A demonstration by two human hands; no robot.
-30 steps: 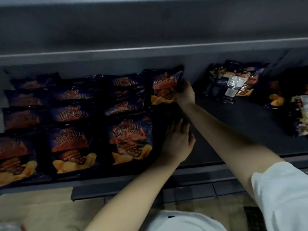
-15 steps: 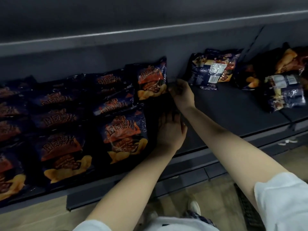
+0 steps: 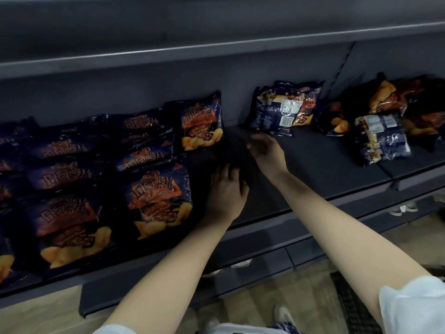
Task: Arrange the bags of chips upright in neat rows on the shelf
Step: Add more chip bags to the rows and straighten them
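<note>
A standing bag of chips leans upright against the back wall of the dark shelf, its orange front facing out. To the left of the standing bag and forward of it, rows of matching bags fill the shelf, overlapping one behind another. The front bag of the nearest row sits forward of the standing bag, at the shelf's edge.

The right hand hangs just right of the standing bag and a little forward of it, apart from the bag. Its fingers are loosely curled with nothing in them, and it looks slightly blurred. The left hand lies forward of the standing bag, just beside the right edge of the front bag, palm down with straight fingers and gripping nothing. Whether it presses the shelf or touches that bag cannot be told.

Well to the right of the standing bag, a turned-round bag shows its barcode label at the back wall. Farther right lie tumbled loose bags. A white sleeve covers the upper right arm.
</note>
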